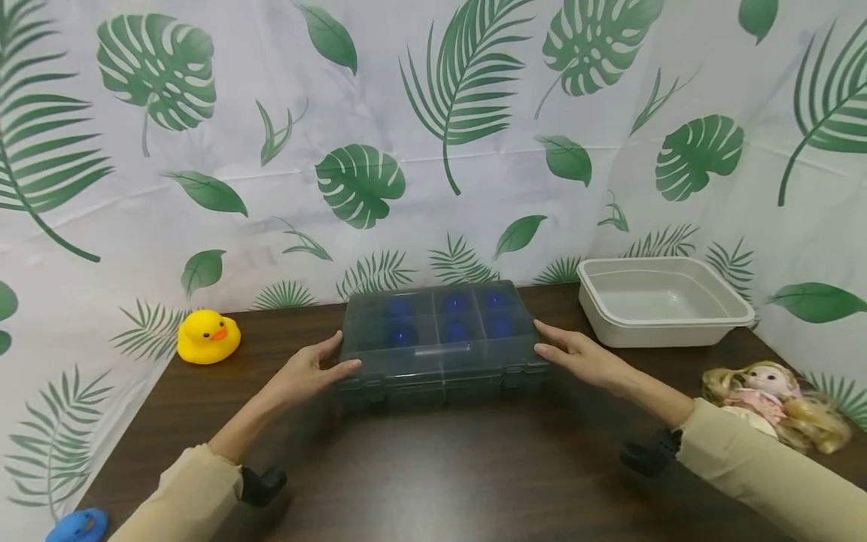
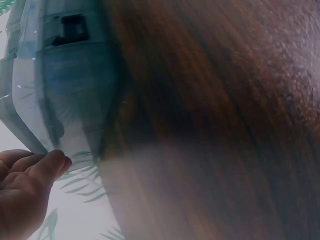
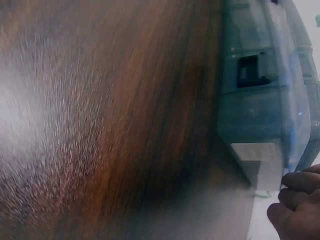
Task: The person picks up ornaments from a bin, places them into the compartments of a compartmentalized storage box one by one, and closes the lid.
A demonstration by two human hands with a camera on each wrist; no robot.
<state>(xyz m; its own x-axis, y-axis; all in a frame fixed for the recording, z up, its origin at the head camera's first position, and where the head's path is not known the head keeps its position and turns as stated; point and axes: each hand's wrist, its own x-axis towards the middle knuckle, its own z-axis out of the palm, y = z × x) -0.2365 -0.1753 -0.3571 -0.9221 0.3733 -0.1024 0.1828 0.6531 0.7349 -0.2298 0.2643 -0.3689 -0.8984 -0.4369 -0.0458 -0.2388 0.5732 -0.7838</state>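
A translucent dark storage box point(image 1: 423, 369) with a closed lid lies at the back middle of the table. Several blue round things point(image 1: 401, 335) show dimly through the lid, in separate compartments. My left hand point(image 1: 311, 373) holds the box's left end, thumb near the front corner. At the opposite end, my right hand point(image 1: 584, 357) grips the right side near the lid's edge. The wrist views show a dark latch point(image 2: 74, 30) on the front and a pale label point(image 3: 254, 151) on one end. Whether the box is raised off the table cannot be told.
On the dark wooden table point(image 1: 420, 467), a yellow rubber duck point(image 1: 203, 339) stands back left and a blue toy point(image 1: 80, 525) front left. A pale basin point(image 1: 667, 331) sits back right, with a doll point(image 1: 762, 399) before it. Leaf-print cloth point(image 1: 271, 188) hangs behind.
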